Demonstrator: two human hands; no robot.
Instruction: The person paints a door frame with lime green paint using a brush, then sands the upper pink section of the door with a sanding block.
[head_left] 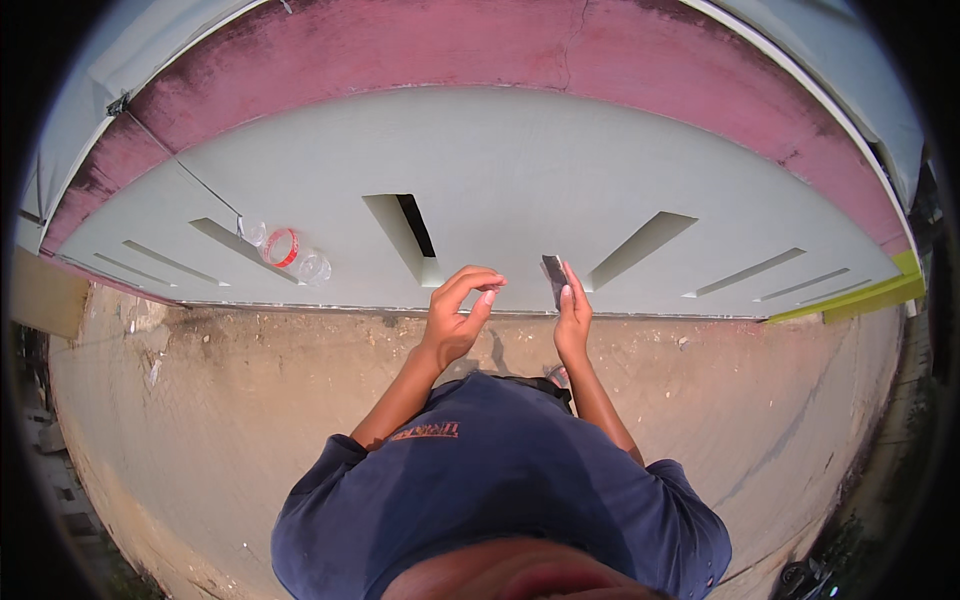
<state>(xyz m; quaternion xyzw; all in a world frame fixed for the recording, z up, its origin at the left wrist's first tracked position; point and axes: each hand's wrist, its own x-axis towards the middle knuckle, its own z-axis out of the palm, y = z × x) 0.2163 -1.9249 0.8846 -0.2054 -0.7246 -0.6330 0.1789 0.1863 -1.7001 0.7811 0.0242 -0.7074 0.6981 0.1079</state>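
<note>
My right hand [574, 318] is raised in front of the wall and holds a small dark, flat, rectangular thing [554, 281] upright between thumb and fingers. Its exact kind does not show. To the left, my left hand [457, 318] is held at the same height, with thumb and fingertips brought together in a pinch. Whether something tiny sits between those fingertips is too small to see. The two hands are apart from each other. Beyond them is a pale grey wall [500, 150] with slanted slot openings, one slot [405, 235] just past my left hand.
A clear plastic bottle with a red band [283, 248] hangs on a cord [185, 165] at the left. A weathered pink band [400, 50] runs along the wall. Yellow-green trim [870, 290] edges its right end. Dusty concrete ground [250, 390] spreads around me.
</note>
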